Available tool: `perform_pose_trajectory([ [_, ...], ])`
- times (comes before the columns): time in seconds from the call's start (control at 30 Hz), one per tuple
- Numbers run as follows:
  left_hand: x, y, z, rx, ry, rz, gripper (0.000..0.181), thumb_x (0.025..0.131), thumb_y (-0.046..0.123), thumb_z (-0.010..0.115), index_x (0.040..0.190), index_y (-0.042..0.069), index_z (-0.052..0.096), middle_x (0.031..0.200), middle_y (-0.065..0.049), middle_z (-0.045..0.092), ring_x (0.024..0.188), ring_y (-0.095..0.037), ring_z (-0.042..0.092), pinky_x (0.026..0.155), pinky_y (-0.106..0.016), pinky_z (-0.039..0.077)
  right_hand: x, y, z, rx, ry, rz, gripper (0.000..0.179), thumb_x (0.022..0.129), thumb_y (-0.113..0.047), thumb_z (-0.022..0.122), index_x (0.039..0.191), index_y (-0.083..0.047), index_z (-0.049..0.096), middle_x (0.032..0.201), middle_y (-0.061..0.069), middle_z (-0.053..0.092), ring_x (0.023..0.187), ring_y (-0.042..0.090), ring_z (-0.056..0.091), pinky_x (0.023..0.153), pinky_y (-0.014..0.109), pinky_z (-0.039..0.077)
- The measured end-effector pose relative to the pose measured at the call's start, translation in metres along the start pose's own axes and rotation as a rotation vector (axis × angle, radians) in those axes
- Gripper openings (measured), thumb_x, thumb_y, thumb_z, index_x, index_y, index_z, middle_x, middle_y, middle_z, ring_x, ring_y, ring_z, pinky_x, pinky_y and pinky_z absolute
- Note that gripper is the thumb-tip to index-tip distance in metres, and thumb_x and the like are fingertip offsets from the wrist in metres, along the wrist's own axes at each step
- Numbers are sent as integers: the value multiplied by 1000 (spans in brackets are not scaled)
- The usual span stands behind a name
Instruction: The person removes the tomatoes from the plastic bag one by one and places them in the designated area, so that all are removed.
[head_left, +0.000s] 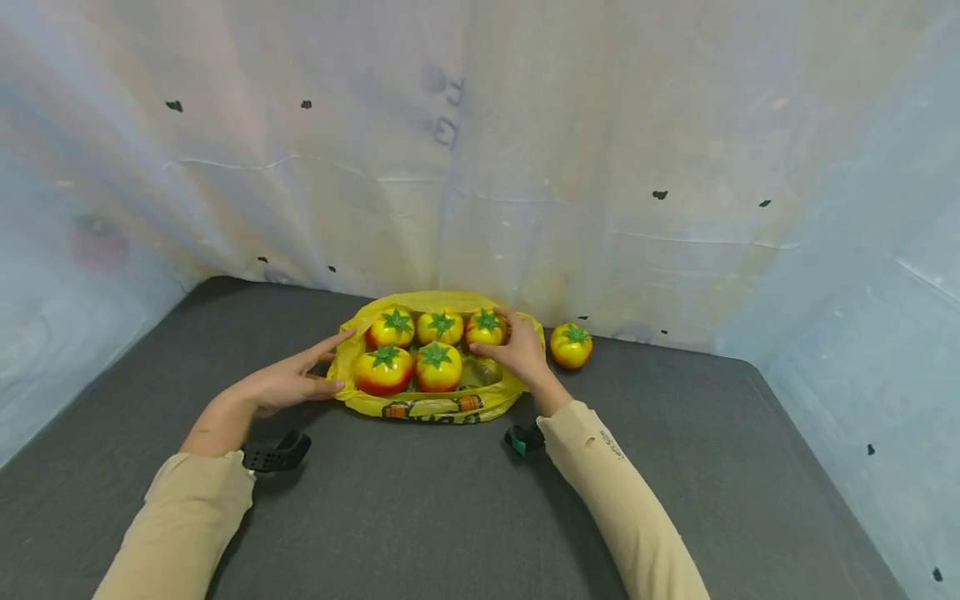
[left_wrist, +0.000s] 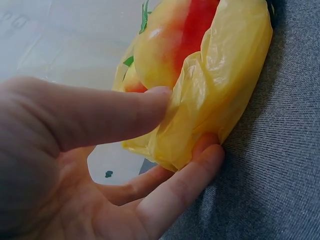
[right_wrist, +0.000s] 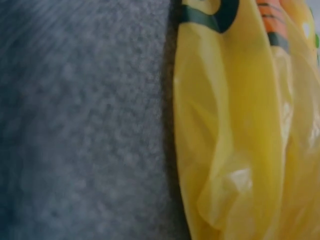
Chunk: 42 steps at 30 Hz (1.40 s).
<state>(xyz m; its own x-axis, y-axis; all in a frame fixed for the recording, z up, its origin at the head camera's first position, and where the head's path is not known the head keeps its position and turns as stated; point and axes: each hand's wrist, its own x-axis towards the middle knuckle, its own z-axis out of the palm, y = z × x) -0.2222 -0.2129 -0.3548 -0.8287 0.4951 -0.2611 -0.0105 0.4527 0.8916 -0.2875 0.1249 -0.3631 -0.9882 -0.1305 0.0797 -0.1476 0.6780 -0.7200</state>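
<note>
A yellow plastic bag [head_left: 435, 408] lies with its mouth spread wide, and several yellow-red tomatoes with green leafy tops sit inside in two rows. At its left end my left hand [head_left: 288, 379] holds the bag's edge, the thumb on one side and fingers [left_wrist: 182, 192] on the other, close beside a large tomato [left_wrist: 170, 42]. My right hand [head_left: 521, 350] reaches in over the right end and grips the back-right tomato [head_left: 483, 327] between thumb and fingers. The right wrist view shows only the bag's crumpled side [right_wrist: 235, 125]; the hand is out of that frame.
One more tomato [head_left: 572, 347] stands on the dark grey table [head_left: 420, 508] just right of the bag, near the back edge. Pale plastic sheeting [head_left: 525, 150] hangs behind the table and along both sides. Black bands are on both wrists.
</note>
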Motion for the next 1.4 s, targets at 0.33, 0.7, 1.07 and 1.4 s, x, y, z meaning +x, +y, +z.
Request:
perform_pose_trajectory([
  [0.33, 2, 1, 2, 32, 22, -3, 85, 97, 20, 56, 155, 18, -5, 151, -37, -1, 132, -61, 19, 102, -60, 36, -1, 0, -2, 31, 17, 2, 71, 81, -29, 78, 141, -11, 44, 140, 16, 48, 123, 34, 50, 99, 48, 44],
  [0.7, 5, 0, 0, 48, 14, -9, 85, 97, 20, 56, 155, 17, -5, 150, -38, -1, 132, -62, 18, 101, -59, 38, -17, -3, -9, 75, 47, 22, 72, 78, -29, 81, 140, -18, 47, 139, 13, 49, 123, 32, 52, 98, 45, 46],
  [1.07, 4, 2, -5, 86, 10, -6, 85, 97, 21, 56, 155, 15, -6, 148, -40, 3, 131, -61, 20, 101, -61, 37, -30, -3, -18, 92, 57, -40, 72, 76, -30, 82, 139, -17, 48, 139, 12, 48, 122, 33, 52, 98, 46, 46],
  [1.4, 4, -1, -7, 67, -6, -11, 88, 96, 18, 58, 154, 13, -8, 146, -42, 2, 132, -56, 28, 101, -58, 39, -50, -3, -33, 82, 96, -54, 71, 76, -31, 82, 138, -18, 49, 134, 11, 50, 118, 32, 55, 98, 45, 47],
])
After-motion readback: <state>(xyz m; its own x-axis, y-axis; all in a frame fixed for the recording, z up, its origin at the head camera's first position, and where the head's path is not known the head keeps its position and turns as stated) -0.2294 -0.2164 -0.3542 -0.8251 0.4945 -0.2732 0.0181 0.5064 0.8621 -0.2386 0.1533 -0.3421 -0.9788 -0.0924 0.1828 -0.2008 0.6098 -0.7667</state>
